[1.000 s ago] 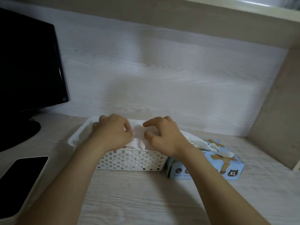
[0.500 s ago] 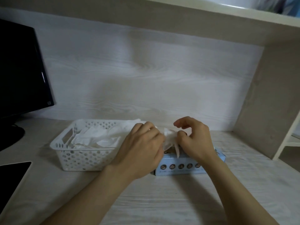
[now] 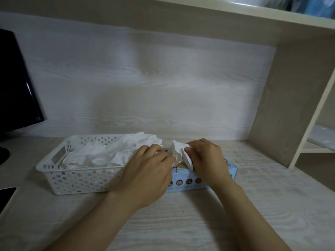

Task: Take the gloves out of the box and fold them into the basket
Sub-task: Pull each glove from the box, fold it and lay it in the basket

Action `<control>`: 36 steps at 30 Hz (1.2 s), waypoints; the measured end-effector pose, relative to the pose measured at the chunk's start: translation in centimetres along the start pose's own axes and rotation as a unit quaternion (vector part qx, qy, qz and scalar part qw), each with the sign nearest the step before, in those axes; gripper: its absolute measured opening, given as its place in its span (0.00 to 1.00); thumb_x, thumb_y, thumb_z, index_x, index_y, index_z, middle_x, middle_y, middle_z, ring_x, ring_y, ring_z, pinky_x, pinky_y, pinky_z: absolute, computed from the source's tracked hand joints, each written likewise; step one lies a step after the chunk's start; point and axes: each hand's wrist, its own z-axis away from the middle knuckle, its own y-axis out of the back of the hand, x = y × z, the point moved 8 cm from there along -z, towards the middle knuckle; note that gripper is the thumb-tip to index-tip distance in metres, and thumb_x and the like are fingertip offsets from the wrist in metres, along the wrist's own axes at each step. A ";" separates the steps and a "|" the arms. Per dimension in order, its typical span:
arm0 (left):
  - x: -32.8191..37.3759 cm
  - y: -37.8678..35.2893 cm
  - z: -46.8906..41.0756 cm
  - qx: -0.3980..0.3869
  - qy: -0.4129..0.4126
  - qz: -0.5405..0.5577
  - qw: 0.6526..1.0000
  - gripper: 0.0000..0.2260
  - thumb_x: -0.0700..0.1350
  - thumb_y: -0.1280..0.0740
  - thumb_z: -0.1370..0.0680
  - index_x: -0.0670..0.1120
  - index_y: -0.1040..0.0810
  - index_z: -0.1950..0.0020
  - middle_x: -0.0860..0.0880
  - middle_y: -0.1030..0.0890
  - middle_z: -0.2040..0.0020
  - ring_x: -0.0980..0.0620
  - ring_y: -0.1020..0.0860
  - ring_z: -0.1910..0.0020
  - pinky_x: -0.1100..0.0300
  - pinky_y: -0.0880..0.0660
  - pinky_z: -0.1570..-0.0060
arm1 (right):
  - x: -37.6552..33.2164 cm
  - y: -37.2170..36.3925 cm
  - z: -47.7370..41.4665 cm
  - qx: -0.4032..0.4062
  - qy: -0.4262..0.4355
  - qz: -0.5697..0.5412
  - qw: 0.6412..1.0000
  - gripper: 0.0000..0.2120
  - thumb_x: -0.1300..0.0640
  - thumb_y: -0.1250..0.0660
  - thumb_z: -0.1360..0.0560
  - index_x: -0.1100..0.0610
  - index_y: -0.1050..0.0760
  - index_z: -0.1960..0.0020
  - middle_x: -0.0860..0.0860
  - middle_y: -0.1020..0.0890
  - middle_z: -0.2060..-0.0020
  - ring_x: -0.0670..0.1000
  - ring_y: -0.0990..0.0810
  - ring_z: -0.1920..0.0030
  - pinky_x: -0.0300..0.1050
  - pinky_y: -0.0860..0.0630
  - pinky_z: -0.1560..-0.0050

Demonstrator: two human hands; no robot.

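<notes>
While a crumpled white disposable glove [image 3: 178, 153] stands up out of the top of the light blue cardboard glove box [image 3: 188, 182], both bare hands meet over it. The right hand [image 3: 208, 163] pinches the glove from its 3 o'clock side. The left hand [image 3: 145, 175] has curled fingers against its 9 o'clock side, but the knuckles hide the fingertips, so a grip cannot be told.

At 9 o'clock of the box, just beside it, sits the white perforated plastic basket [image 3: 72, 176] with a loose heap of white gloves [image 3: 112, 151] inside. The left hand covers the place where basket and box meet.

The pale wood-grain desk [image 3: 181, 223] lies bare at 6 o'clock of the box. At 12 o'clock a back panel [image 3: 154, 87] closes the space near the basket's far rim. A side panel [image 3: 282, 105] stands at 3 o'clock, well apart from the box, and a shelf board [image 3: 199, 19] runs overhead.

One box, one basket and one glove between two hands; the heaped gloves overlap too much to count. One black monitor [image 3: 16, 87] and one dark phone [image 3: 6, 196] sit at 9 o'clock.
</notes>
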 end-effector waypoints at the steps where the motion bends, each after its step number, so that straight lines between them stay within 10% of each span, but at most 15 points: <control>1: 0.1 0.0 0.0 -0.003 -0.001 -0.002 1.000 0.13 0.51 0.44 0.17 0.55 0.22 0.38 0.58 0.19 0.44 0.51 0.27 0.39 0.52 0.30 0.39 | 0.2 -0.2 0.1 -0.002 0.001 0.000 1.000 0.17 0.49 0.39 0.17 0.55 0.19 0.58 0.48 0.23 0.66 0.48 0.26 0.65 0.48 0.28 0.64; 7: 0.5 -0.1 0.1 -0.024 -0.020 -0.043 0.999 0.14 0.53 0.41 0.18 0.54 0.22 0.36 0.56 0.19 0.42 0.48 0.27 0.39 0.49 0.29 0.41 | -0.1 0.8 0.3 0.031 -0.051 -0.043 0.997 0.21 0.45 0.47 0.14 0.49 0.18 0.34 0.45 0.18 0.46 0.49 0.21 0.44 0.53 0.24 0.41; 17: 0.4 0.3 0.1 -0.003 -0.008 -0.016 1.000 0.16 0.53 0.45 0.16 0.55 0.19 0.39 0.57 0.19 0.44 0.49 0.27 0.41 0.50 0.28 0.41 | -3.0 6.7 1.0 0.276 -0.059 -0.138 0.949 0.12 0.62 0.44 0.12 0.55 0.21 0.41 0.51 0.22 0.49 0.46 0.24 0.49 0.30 0.32 0.49; 25: -1.2 4.5 0.3 0.187 0.078 0.165 0.965 0.08 0.51 0.33 0.20 0.48 0.22 0.47 0.55 0.20 0.50 0.55 0.25 0.49 0.56 0.28 0.45 | -3.9 4.7 0.7 0.190 -0.043 -0.260 0.946 0.08 0.62 0.40 0.18 0.57 0.24 0.53 0.46 0.23 0.63 0.43 0.25 0.64 0.38 0.32 0.61; 29: -1.0 4.6 0.6 0.169 0.070 0.217 0.959 0.16 0.59 0.36 0.21 0.50 0.20 0.40 0.59 0.21 0.45 0.59 0.27 0.42 0.59 0.33 0.38 | -4.6 3.9 0.5 0.157 -0.046 -0.287 0.944 0.12 0.59 0.39 0.15 0.56 0.26 0.57 0.46 0.26 0.66 0.44 0.28 0.66 0.42 0.32 0.62; 36: -0.5 4.6 0.5 0.164 0.043 0.210 0.963 0.24 0.72 0.36 0.24 0.51 0.21 0.56 0.57 0.23 0.58 0.53 0.25 0.49 0.53 0.31 0.42 | -4.7 3.3 0.3 0.137 -0.065 -0.307 0.940 0.12 0.61 0.38 0.17 0.54 0.28 0.59 0.46 0.27 0.68 0.45 0.31 0.66 0.44 0.33 0.63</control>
